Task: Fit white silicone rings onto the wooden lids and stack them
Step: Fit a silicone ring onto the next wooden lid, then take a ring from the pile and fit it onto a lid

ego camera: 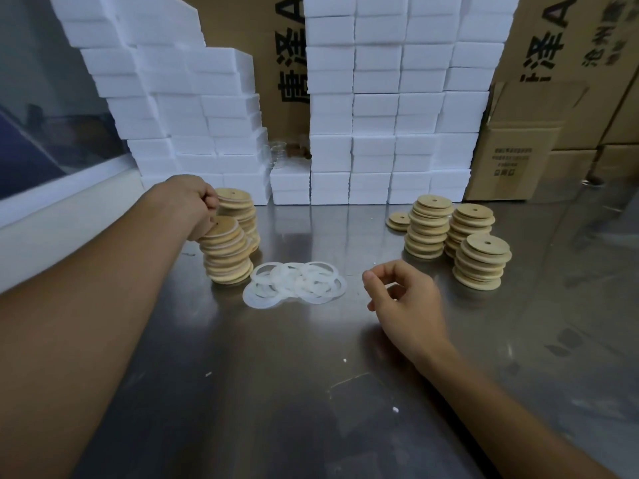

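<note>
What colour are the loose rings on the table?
Translucent white, the rings lying in an overlapping pile on the grey metal table. Head view, the only one.

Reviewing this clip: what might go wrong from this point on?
1. The near left stack leans with its lids offset; the left hand, resting on its top lid, might tip it against the stack behind.
2. The white rings overlap in a loose pile, so the right hand may lift two at once.
</note>
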Available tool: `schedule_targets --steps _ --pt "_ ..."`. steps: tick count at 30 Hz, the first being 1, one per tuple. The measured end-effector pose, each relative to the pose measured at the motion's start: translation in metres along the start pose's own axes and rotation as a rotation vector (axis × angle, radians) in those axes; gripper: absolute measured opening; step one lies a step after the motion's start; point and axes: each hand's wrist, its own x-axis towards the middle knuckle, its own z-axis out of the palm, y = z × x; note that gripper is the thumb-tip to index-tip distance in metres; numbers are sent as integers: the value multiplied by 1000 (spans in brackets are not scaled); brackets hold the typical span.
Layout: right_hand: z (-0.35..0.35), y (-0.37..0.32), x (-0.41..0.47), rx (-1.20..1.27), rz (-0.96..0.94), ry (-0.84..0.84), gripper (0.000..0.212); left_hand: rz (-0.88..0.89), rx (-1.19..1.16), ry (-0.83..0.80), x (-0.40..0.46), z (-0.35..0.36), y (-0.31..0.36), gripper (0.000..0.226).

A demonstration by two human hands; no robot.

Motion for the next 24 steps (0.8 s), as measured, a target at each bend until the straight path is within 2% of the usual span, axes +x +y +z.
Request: schedule_targets --steps 8,17,24 --pt "1 4 1 12 -18 12 11 -19 29 18 3 6 0 35" --pt "1 4 2 12 -1 19 9 56 76 -9 -8 4 -8 20" --pt "-3 7 8 28 14 84 8 136 124 -58 -19 12 -21 29"
